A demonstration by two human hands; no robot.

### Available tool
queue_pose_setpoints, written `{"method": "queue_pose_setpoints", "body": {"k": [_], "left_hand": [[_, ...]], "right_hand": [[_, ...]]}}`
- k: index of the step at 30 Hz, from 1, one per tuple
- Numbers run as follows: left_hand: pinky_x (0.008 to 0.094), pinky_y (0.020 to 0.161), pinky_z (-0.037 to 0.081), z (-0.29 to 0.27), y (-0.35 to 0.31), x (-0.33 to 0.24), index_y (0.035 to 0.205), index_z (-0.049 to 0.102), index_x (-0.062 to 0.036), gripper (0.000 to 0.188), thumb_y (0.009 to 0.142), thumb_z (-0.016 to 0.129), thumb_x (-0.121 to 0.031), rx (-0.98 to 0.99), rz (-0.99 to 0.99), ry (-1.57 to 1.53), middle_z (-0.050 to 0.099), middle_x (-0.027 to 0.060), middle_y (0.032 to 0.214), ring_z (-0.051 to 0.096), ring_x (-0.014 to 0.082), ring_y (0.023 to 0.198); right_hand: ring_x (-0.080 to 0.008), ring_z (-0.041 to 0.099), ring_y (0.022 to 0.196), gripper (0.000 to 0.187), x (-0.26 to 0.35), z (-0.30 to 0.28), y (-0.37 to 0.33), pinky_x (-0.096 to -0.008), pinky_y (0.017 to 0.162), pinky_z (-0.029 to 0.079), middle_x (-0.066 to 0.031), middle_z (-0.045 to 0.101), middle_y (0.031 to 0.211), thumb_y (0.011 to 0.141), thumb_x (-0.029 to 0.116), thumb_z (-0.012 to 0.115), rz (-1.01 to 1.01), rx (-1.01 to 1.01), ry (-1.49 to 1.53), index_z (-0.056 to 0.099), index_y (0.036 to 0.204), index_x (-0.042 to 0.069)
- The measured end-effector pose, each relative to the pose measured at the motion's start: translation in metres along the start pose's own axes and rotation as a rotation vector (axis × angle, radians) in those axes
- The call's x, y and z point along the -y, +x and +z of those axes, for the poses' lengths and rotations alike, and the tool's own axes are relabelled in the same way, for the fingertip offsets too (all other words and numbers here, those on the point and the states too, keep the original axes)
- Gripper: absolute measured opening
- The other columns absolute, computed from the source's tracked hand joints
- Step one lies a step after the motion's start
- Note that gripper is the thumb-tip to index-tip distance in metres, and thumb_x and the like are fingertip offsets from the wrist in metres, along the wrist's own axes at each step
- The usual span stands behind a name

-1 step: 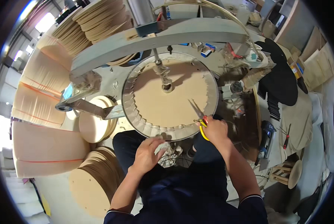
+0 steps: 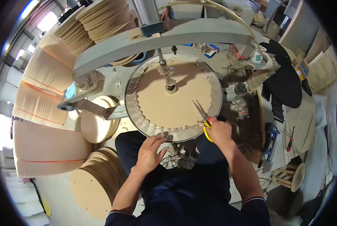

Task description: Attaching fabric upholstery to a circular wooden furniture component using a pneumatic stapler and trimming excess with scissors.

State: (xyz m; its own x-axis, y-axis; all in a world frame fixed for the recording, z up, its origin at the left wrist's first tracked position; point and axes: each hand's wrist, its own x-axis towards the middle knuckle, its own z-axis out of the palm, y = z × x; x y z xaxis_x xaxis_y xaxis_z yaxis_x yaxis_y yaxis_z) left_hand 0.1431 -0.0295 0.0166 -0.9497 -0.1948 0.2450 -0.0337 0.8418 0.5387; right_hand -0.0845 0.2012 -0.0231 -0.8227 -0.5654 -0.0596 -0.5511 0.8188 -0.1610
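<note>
A round tan board [image 2: 149, 101] lies in a metal-rimmed ring, with pale pleated material [image 2: 141, 122] folded over its edge. A rod wrapped in clear plastic [image 2: 167, 75] comes down onto its middle. My left hand [image 2: 149, 152] is open at the near rim, its fingertips on the pleated border and its thumb apart. My right hand [image 2: 218, 131] is closed around the yellow and red handles of a slim two-jawed tool, which looks like long-nose pliers [image 2: 202, 110]. Their jaws stand slightly apart and point over the board's near right edge.
A grey beam [image 2: 164, 32] with a cylinder [image 2: 149, 15] spans the ring's far side. Stacked round boards [image 2: 97, 184] stand at left, beside wrapped bundles [image 2: 49, 148]. To the right are a blue-black tool [image 2: 269, 141], a screwdriver [image 2: 290, 144], black cut pieces [image 2: 283, 75] and a wooden stool [image 2: 297, 177].
My left hand has shifted slightly forward onto the near rim. The whole view has moved a little; my right hand keeps its grip on the pliers.
</note>
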Motion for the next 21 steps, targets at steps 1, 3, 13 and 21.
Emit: {"method": "queue_pose_setpoints", "body": {"k": [1, 3, 13, 21], "left_hand": [[0.0430, 0.097, 0.055, 0.004, 0.000, 0.005, 0.121, 0.074, -0.0083, 0.037, 0.088, 0.084, -0.021, -0.036, 0.040, 0.063, 0.071, 0.0108, 0.124, 0.067, 0.0335, 0.117], [0.0462, 0.106, 0.050, 0.014, -0.007, 0.005, 0.131, 0.072, -0.0100, 0.049, 0.084, 0.085, -0.018, 0.058, 0.033, 0.123, 0.066, 0.0110, 0.133, 0.062, 0.0335, 0.125], [0.0466, 0.109, 0.047, 0.042, -0.012, -0.007, 0.144, 0.064, -0.0096, 0.056, 0.091, 0.079, -0.020, 0.074, 0.094, 0.064, 0.064, 0.0122, 0.139, 0.059, 0.0334, 0.130], [0.0459, 0.105, 0.048, 0.011, 0.037, 0.047, 0.132, 0.071, -0.0080, 0.043, 0.091, 0.079, -0.017, -0.037, 0.074, 0.197, 0.067, 0.0112, 0.132, 0.063, 0.0343, 0.121]], "right_hand": [[-0.0359, 0.076, 0.070, 0.065, -0.001, -0.002, 0.001, -0.0521, 0.084, 0.055, -0.0152, 0.074, 0.069, 0.100, 0.071, 0.056, 0.016, 0.014, -0.001, 0.070, 0.100, 0.007], [-0.0364, 0.077, 0.073, 0.063, -0.003, -0.005, 0.004, -0.0534, 0.089, 0.055, -0.0151, 0.074, 0.070, 0.099, 0.070, 0.059, 0.041, 0.039, -0.018, 0.070, 0.101, 0.008], [-0.0356, 0.070, 0.058, 0.048, 0.025, 0.001, -0.021, -0.0479, 0.066, 0.053, -0.0105, 0.067, 0.061, 0.093, 0.058, 0.074, -0.185, -0.211, 0.102, 0.070, 0.090, 0.010], [-0.0347, 0.069, 0.057, 0.052, 0.032, 0.006, -0.031, -0.0465, 0.067, 0.052, -0.0118, 0.069, 0.062, 0.093, 0.061, 0.074, -0.148, -0.172, 0.151, 0.069, 0.088, 0.009]]}}
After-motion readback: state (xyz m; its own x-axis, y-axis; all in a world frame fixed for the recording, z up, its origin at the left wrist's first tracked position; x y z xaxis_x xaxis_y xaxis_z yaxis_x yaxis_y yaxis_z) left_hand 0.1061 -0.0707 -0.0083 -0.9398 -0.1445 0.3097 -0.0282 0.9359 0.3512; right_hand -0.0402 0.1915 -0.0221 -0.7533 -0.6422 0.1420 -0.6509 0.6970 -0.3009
